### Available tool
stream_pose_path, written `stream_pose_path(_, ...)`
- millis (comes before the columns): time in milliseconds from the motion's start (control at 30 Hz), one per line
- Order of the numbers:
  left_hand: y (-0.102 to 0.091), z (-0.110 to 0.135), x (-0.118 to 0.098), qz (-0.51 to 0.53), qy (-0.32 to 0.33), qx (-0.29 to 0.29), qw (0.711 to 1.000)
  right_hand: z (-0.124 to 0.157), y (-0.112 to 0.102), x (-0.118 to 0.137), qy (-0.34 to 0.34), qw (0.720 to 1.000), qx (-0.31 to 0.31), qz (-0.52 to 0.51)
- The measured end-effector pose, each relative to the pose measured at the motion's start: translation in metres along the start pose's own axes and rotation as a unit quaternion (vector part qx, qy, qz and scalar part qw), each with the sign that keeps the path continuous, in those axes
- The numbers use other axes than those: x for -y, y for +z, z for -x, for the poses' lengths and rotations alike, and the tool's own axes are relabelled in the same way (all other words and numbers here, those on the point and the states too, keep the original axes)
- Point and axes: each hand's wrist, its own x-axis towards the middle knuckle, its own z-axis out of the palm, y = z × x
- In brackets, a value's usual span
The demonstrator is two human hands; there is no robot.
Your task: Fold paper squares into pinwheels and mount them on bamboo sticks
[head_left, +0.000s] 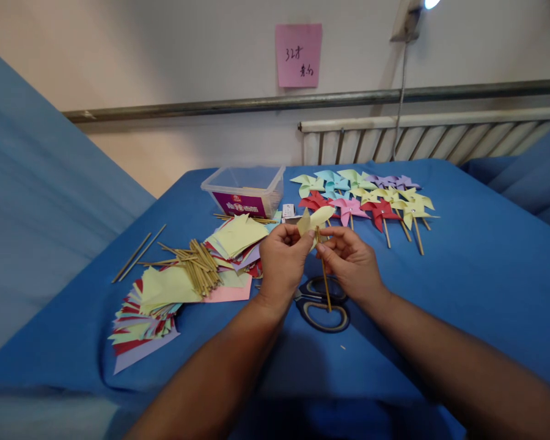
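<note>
Blue cloth covers a table set before a pale wall, with a radiator at far right and a pink paper note stuck above a metal pipe.

Far, left of centre, stands a clear plastic box with a purple label on its near side; something pale shows low inside, too blurred to name. Just right of it sits a small white box, its contents not visible.

Near the middle of the table, above the cloth, the two hands hold a yellow paper pinwheel on its stick. The left hand pinches the paper between thumb and forefinger; the right hand has its thumb and fingers closed about the stick's upper end. The pinwheel's head is at the far end, and the stick's long axis runs nearward and slightly right, its lower tip over the handles of dark scissors.

At left, a heap of wooden sticks lies between a near paper stack and a far paper stack. At far right, coloured pinwheels lie in rows, the visible sticks pointing nearward.
</note>
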Motion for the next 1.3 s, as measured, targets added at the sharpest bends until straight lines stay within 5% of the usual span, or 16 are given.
stream_pose_path(1300,0.003,0.010,-0.020,-0.054,0.015,0.000,0.998,-0.001,-0.004,-0.003,0.035,0.998,0.036,-0.041)
